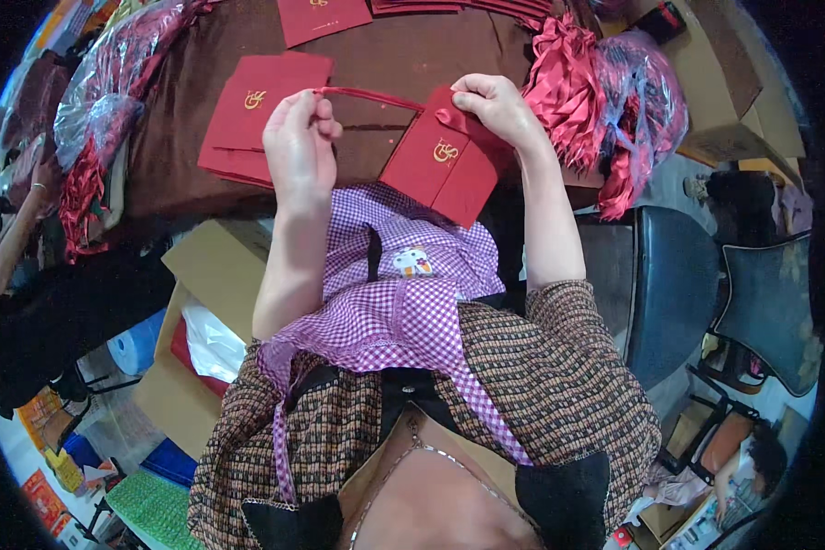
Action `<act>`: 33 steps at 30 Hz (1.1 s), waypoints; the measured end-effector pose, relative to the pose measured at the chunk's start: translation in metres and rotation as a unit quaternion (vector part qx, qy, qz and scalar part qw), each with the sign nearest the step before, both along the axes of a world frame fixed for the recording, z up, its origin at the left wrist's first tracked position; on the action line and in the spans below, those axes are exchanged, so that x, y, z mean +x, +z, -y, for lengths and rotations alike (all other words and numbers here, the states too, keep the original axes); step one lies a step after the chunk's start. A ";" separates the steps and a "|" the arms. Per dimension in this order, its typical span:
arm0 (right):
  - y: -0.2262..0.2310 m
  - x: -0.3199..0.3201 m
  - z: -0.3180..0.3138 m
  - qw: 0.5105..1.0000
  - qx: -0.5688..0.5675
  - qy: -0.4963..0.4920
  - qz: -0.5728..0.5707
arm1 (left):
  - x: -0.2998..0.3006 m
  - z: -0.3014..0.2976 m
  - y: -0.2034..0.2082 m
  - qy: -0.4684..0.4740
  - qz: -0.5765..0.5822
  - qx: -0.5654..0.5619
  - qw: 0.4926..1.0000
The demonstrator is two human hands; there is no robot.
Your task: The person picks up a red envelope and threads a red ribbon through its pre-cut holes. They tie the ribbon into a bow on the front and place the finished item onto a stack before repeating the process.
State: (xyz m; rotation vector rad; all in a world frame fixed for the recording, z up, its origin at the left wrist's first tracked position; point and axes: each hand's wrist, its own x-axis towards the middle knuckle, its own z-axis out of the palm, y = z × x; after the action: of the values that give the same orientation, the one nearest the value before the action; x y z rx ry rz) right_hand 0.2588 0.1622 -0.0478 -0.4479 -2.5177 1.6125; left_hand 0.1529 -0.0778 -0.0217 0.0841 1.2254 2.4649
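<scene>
A flat red paper gift bag (pixel 443 170) with a gold emblem hangs tilted over the table's near edge. My right hand (pixel 497 110) grips its upper right corner, thumb and fingers closed beside a small loop of ribbon. From the bag's top a narrow red ribbon (pixel 371 94) stretches left, pulled nearly straight. Its far end is pinched between the fingers of my left hand (pixel 304 137). Just behind my left hand lies a stack of similar red bags (pixel 238 115), partly covered by that hand and wrist.
On the brown-covered table (pixel 367 137), red ribbon bundles (pixel 564 82) lie at right beside a plastic-wrapped bundle (pixel 646 87). Another wrapped bundle (pixel 119 82) is at left. More red bags (pixel 321 18) lie at the back. Cardboard boxes (pixel 215 266) and a dark chair (pixel 674 293) flank me. Other people are nearby.
</scene>
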 end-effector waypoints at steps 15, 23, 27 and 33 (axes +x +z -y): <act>0.009 -0.008 0.005 0.998 0.056 -0.030 0.004 | 0.034 -0.010 -0.045 -0.100 -0.451 -0.468 0.753; 0.004 0.022 -0.029 0.991 0.028 -0.038 -0.123 | 0.014 -0.004 -0.057 -0.071 -0.231 -0.409 0.880; 0.003 0.046 -0.022 0.975 0.216 0.015 -0.058 | 0.018 -0.003 -0.054 0.000 -0.379 -0.486 0.788; -0.013 0.052 0.007 0.923 0.376 -0.026 -0.074 | 0.018 -0.006 -0.058 0.013 -0.406 -0.506 0.761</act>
State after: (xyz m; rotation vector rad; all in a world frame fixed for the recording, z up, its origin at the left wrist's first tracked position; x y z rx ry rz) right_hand 0.3107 0.1552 -0.0613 -0.2724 -2.7033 0.5315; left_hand 0.1711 -0.0714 -0.0801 0.8825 2.7349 1.3984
